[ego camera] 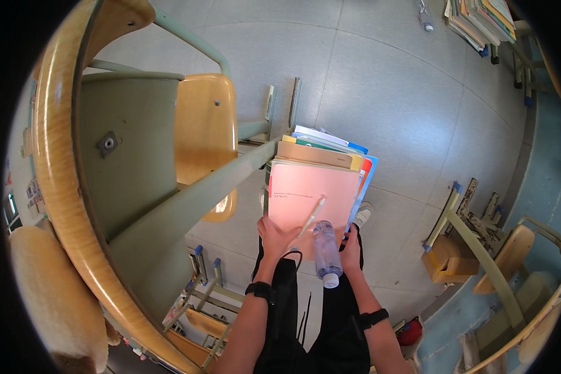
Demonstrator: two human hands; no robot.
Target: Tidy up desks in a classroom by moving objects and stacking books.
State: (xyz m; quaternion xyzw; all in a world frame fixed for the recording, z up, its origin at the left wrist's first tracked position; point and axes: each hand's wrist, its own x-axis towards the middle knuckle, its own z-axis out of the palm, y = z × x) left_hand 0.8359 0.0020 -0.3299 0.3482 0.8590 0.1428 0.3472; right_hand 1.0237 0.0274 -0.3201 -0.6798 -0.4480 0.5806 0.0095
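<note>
A stack of books and folders (315, 187), topped by a pink notebook that bears some writing, is held in front of my body. My left hand (276, 238) grips its near left edge, with the thumb over the cover. At the near right side, my right hand (351, 248) grips the stack beside the bottle. Lying on the pink cover is a white pen (312, 216), slanted. A clear plastic bottle (327, 252) with a white cap also lies on top, its cap towards me and overhanging the near edge. The undersides of both hands are hidden.
On the left stands a desk with a curved wooden edge (58, 163) and a wooden chair seat (205, 140) beyond. A plush object (58, 290) rests there. Another bottle (425, 18) lies near a book pile (479, 21). A cardboard box (449, 259) sits right, by desk legs.
</note>
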